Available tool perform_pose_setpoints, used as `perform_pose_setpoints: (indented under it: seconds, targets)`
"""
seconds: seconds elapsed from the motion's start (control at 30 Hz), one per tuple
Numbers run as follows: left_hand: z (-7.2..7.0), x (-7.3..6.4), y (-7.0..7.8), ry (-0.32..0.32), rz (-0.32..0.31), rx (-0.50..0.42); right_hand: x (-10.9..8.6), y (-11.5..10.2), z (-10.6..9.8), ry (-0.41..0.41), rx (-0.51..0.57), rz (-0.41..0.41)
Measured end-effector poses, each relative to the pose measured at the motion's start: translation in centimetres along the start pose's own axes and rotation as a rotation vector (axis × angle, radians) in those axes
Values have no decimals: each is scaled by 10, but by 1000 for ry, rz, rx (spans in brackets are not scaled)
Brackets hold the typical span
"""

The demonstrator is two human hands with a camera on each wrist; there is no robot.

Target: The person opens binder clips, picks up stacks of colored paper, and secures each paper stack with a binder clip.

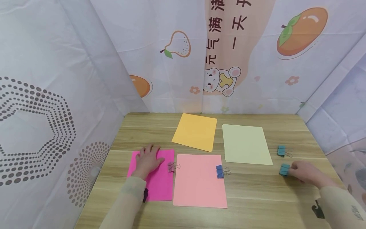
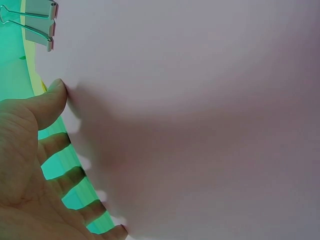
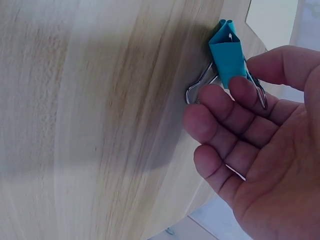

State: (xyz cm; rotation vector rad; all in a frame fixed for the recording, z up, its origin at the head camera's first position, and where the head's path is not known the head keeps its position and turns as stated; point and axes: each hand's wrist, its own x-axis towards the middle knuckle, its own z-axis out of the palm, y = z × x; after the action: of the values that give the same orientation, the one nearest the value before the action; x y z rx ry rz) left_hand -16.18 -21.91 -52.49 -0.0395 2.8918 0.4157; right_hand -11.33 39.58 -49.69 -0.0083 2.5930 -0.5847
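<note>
My left hand (image 1: 147, 162) rests spread on a bright magenta sheet of paper (image 1: 160, 187) at the left of the table. In the left wrist view its fingertips (image 2: 59, 85) press on the sheet near its edge. A pinkish binder clip (image 1: 171, 167) sits on that sheet's right edge. At the right, my right hand (image 1: 304, 171) pinches a teal binder clip (image 3: 227, 60) by a wire handle between thumb and index finger. The other fingers curl loosely below it. A second teal binder clip (image 1: 281, 151) lies just beyond this hand.
Light pink paper (image 1: 198, 187) with a blue binder clip (image 1: 219, 171) on its right edge lies mid-table. Behind it are orange paper (image 1: 197, 132) and pale yellow paper (image 1: 247, 144). A patterned curtain (image 1: 160, 79) hangs along the wooden table's (image 1: 251, 200) back edge.
</note>
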Motion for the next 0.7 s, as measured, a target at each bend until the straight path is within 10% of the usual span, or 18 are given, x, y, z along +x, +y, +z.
perform_pose_setpoints:
  seconds: [0.7]
  targets:
    - [0, 0, -1, -13, -2, -3, 4, -11, 2, 21, 26, -38]
